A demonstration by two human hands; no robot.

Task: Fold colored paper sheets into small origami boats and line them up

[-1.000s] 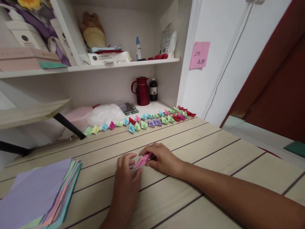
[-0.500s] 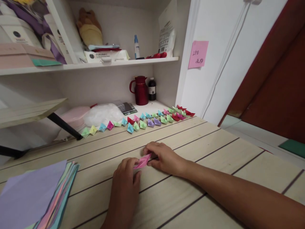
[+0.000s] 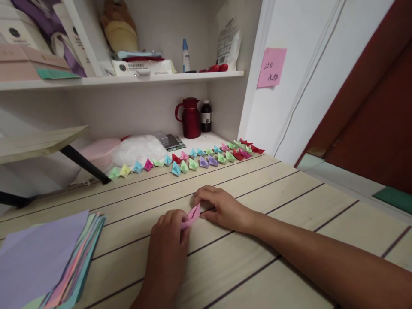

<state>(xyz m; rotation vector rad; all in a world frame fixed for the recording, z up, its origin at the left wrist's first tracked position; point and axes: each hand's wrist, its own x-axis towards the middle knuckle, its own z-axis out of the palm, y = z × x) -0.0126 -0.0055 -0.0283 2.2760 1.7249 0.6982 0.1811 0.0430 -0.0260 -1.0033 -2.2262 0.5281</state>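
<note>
A small folded pink paper boat (image 3: 193, 215) is just above the slatted wooden table, its near end pinched between the thumb and fingers of my left hand (image 3: 169, 236). The boat's pointed far end tilts up to the right. Beside that tip is my right hand (image 3: 222, 208), its thumb and curved forefinger apart with a gap between them. Whether a right fingertip touches the boat's far side I cannot tell. Farther back, several finished paper boats (image 3: 193, 165) in many colours stand in rows along the table's rear edge.
A stack of coloured paper (image 3: 45, 257) lies at the left, a purple sheet on top. Behind it is a small raised wooden stand (image 3: 45, 143) with black legs. A red jug (image 3: 191, 118) and a dark bottle (image 3: 206, 116) stand under the white shelf (image 3: 180, 78).
The pink boat has opened out more and its tip has come free of the right thumb and fingers. The left hand keeps its pinch. The view has shifted slightly.
</note>
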